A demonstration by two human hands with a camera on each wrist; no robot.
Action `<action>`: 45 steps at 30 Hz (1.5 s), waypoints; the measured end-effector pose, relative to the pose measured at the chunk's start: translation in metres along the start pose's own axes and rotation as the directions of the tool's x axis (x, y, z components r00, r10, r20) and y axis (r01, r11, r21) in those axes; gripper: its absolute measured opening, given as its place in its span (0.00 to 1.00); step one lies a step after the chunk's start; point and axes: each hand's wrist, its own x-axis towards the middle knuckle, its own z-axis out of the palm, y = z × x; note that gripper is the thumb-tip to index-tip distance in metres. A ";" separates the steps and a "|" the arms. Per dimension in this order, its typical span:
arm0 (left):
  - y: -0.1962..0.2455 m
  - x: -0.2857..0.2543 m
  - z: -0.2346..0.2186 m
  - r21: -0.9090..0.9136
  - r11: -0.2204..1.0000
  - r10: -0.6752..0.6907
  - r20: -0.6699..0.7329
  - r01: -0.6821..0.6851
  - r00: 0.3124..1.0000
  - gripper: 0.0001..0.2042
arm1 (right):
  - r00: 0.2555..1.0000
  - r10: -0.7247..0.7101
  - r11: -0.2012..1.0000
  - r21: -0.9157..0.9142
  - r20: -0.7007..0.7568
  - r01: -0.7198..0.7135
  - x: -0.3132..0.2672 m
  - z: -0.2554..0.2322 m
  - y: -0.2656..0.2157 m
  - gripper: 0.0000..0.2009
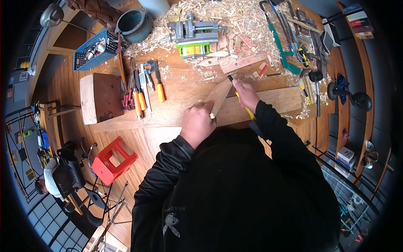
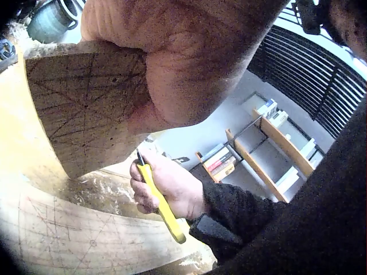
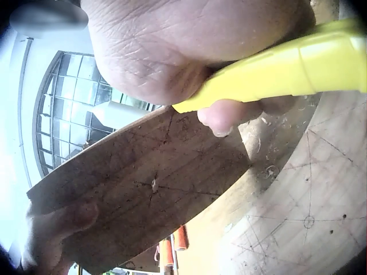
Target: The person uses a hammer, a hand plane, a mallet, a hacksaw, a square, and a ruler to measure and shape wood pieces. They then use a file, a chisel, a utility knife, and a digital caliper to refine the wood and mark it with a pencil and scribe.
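Note:
My left hand (image 1: pixel 197 122) grips the near end of a tapered piece of wood (image 1: pixel 220 95), tilted up over the bench. Pencil lines cross its face in the left wrist view, where the palm (image 2: pixel 183 74) presses on its edge. In my right hand (image 1: pixel 247 96) is a yellow-handled tool (image 2: pixel 159 205) with a dark tip, close to the far end of the wood. From the right wrist, the yellow handle (image 3: pixel 287 66) overlaps the wood's upper edge, and the tool's working end is hidden. A long marked board (image 1: pixel 270 100) lies below both hands.
Chisels with orange handles (image 1: pixel 160 92) and a wooden box (image 1: pixel 100 98) are at the left. A metal vise (image 1: pixel 195 31) stands at the back among shavings (image 1: pixel 239 19). Saws, including a green-framed one (image 1: pixel 279 48), lie at the right. A red stool (image 1: pixel 111 161) is on the floor.

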 end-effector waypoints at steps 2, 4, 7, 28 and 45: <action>0.000 0.000 0.000 0.005 1.000 -0.006 0.008 0.006 1.000 0.16 | 0.999 -0.017 1.000 0.003 -0.035 0.017 -0.005 0.004 -0.005 0.25; 0.001 0.000 -0.001 0.002 1.000 -0.007 0.007 0.007 1.000 0.16 | 1.000 -0.015 1.000 -0.009 -0.023 0.014 -0.005 0.006 -0.002 0.25; -0.001 0.000 0.001 -0.002 1.000 -0.006 0.002 0.006 1.000 0.16 | 1.000 -0.014 1.000 -0.017 0.016 0.015 -0.013 0.010 -0.007 0.25; -0.005 -0.002 0.003 0.012 1.000 -0.015 -0.052 0.015 0.999 0.07 | 0.960 -0.184 0.961 -0.167 0.210 0.221 -0.087 0.044 -0.051 0.21; -0.001 -0.001 0.003 0.025 0.999 -0.031 -0.017 0.031 0.999 0.08 | 0.997 -0.006 0.977 0.213 0.083 -0.012 -0.070 0.010 -0.044 0.24</action>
